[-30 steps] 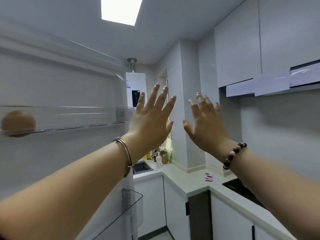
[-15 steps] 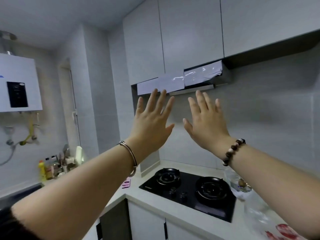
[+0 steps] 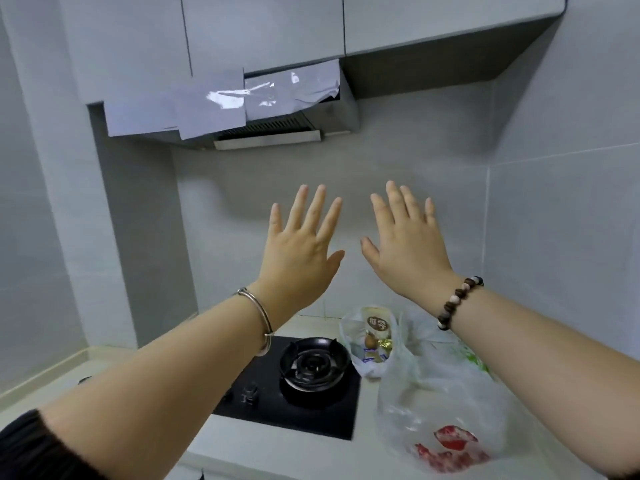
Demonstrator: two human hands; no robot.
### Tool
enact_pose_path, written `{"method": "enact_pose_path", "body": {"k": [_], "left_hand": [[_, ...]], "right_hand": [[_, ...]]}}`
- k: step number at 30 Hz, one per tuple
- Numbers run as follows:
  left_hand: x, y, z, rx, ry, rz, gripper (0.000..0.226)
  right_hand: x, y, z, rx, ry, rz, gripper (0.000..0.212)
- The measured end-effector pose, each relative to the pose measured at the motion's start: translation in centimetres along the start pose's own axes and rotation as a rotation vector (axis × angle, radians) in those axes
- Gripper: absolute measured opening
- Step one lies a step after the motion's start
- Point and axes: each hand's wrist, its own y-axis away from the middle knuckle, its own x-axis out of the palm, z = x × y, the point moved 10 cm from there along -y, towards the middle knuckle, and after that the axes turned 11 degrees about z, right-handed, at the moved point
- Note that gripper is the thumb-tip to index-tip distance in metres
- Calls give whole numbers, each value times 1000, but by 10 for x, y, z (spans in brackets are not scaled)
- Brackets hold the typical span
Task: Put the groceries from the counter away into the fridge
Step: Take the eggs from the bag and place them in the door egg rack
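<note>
My left hand (image 3: 300, 242) and my right hand (image 3: 407, 244) are raised side by side in front of the tiled wall, palms away, fingers spread, holding nothing. Below them on the pale counter (image 3: 277, 448) lie the groceries. A clear plastic bag (image 3: 446, 403) at the lower right holds red packed food (image 3: 450, 448). Behind it a smaller clear bag (image 3: 370, 341) holds a snack packet and small wrapped items. Something green (image 3: 476, 360) shows beside my right forearm. The fridge is out of view.
A black gas hob (image 3: 311, 386) with one burner in sight sits left of the bags. A range hood (image 3: 266, 129) covered with film and paper hangs above, under grey wall cabinets (image 3: 263, 29). A wall column (image 3: 138, 220) stands at the left.
The view has swung right, from the open fridge door past the sink corner to the hob and bags. Both hands stay raised and spread, now lower in the view.
</note>
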Motion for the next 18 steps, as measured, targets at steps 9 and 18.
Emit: {"method": "enact_pose_path", "body": {"k": [9,18], "left_hand": [[149,-120,-2,82,208,24,71],[306,-190,-33,137,295,217,69]], "right_hand": [[154,-107,-43,103,30,142,66],[288,-152,-84,139,37,280,64]]}}
